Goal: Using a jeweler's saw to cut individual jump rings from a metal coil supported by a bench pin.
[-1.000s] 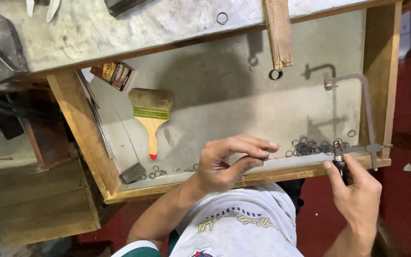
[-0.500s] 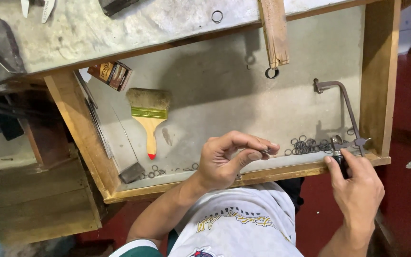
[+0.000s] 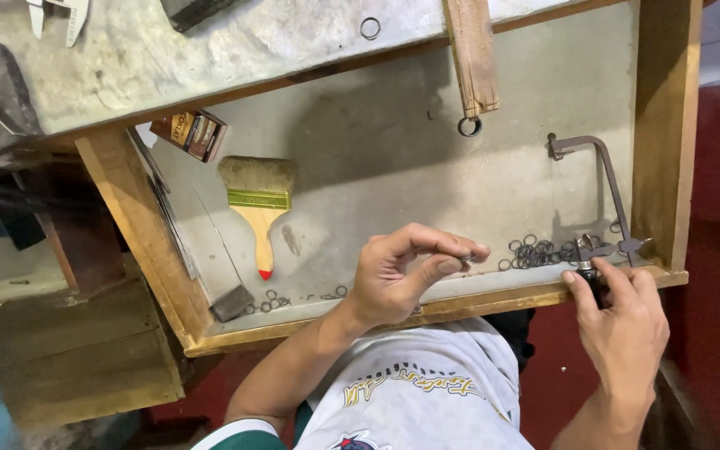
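Head view: left hand (image 3: 402, 279) hovers over the drawer (image 3: 427, 308), thumb and fingertips pinched on a small ring (image 3: 466, 261) (barely visible). Right hand (image 3: 622, 321) closed around the handle of a saw (image 3: 602, 200), frame lying at the drawer's right wall. Loose rings (image 3: 535, 252) heaped between both hands. Brush (image 3: 258, 208) lies well left. Another ring (image 3: 370, 27) sits on the bench (image 3: 252, 50) above.

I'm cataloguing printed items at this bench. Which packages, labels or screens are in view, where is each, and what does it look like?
Small box: back left corner of the wooden tray, beneath the bench edge; rectangular, brown and orange with dark panels.
Brush band: across the flat wooden brush lying near that box; a green-gold strip with fine print.
No screens in view.
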